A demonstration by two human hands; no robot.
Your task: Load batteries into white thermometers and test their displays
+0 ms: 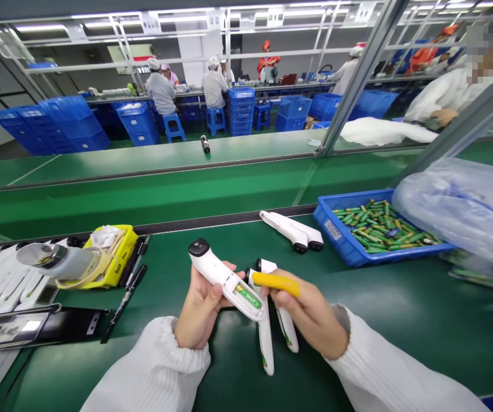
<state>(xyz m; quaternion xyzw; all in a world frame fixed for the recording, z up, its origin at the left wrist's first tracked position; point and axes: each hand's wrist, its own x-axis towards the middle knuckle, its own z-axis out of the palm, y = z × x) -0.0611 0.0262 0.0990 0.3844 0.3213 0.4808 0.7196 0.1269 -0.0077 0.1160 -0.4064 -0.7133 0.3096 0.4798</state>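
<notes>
My left hand (198,312) is closed round a white handheld thermometer-like device (221,274), its back turned up and its open battery bay showing a green battery (247,296). My right hand (310,315) pinches a yellow-handled tool (275,281) whose end sits at the bay. Two more white devices (274,329) lie on the green mat just under my hands. Another pair of white devices (293,230) lies further back, in front of the blue tray (344,243) of green batteries.
A yellow box (118,260) with tape rolls, a grey cylinder (53,260), pens (132,274) and a black fixture (36,326) sit at left. Clear plastic bags (465,206) lie at right. Several other people work at benches beyond the conveyor, among blue crates (241,111).
</notes>
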